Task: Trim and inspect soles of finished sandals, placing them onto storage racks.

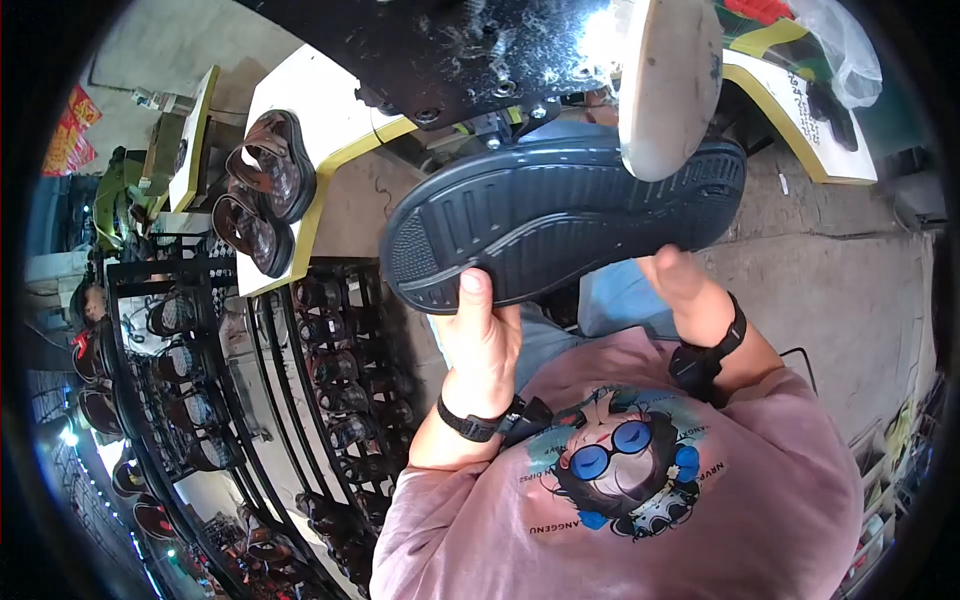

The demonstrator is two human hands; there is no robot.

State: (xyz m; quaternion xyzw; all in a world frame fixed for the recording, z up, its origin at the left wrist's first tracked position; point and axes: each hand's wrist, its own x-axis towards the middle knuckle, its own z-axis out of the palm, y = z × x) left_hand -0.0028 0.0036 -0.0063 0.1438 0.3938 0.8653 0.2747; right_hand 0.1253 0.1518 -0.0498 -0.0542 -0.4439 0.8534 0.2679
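This is a shoemaking workshop. A black metal wire rack [250, 400] filled with rows of dark sandals is the landmark. Just above it, a pair of brown strapped sandals [265, 190] lies on a pale yellow-edged worktable [330, 110]. To the rack's right, a black machine plate [450, 50] stands over a bare concrete floor [850, 290].

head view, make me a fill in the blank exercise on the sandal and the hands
1. The dark sandal is held with its ribbed ____ facing the camera.
2. The left hand grips the sandal's edge with its ____ lying on the tread.
3. Each of the person's wrists wears a black ____.
4. Two brown sandals rest on a pale, yellow-edged ____ at the left.

Missing words: sole; thumb; strap; board
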